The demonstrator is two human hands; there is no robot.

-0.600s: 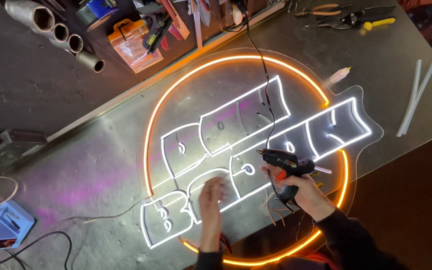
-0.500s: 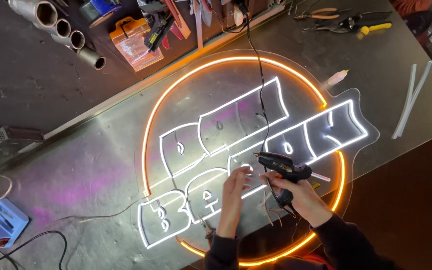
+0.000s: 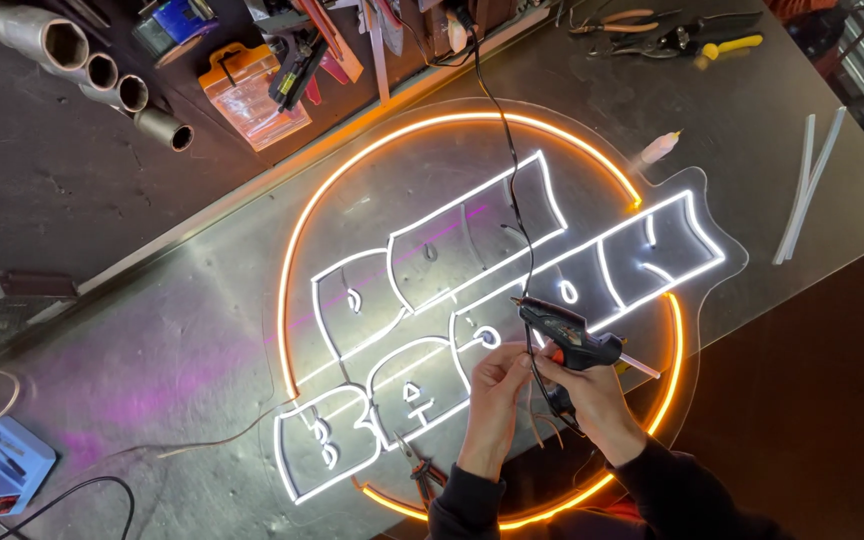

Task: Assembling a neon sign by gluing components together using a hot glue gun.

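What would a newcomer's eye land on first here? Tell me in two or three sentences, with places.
The lit neon sign fills the middle of the metal workbench: white outlined block letters inside a glowing orange ring. At its lower right, the right hand grips a black glue gun with its nozzle over the white tubing, and the left hand is right beside it. Along the top edge lies a clutter of tools and steel sockets.

Bare hands, dark long sleeves (image 3: 672,490).

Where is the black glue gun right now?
In the head view, the black glue gun is in the right hand, low and right of centre over the glowing neon sign, beside the left hand.
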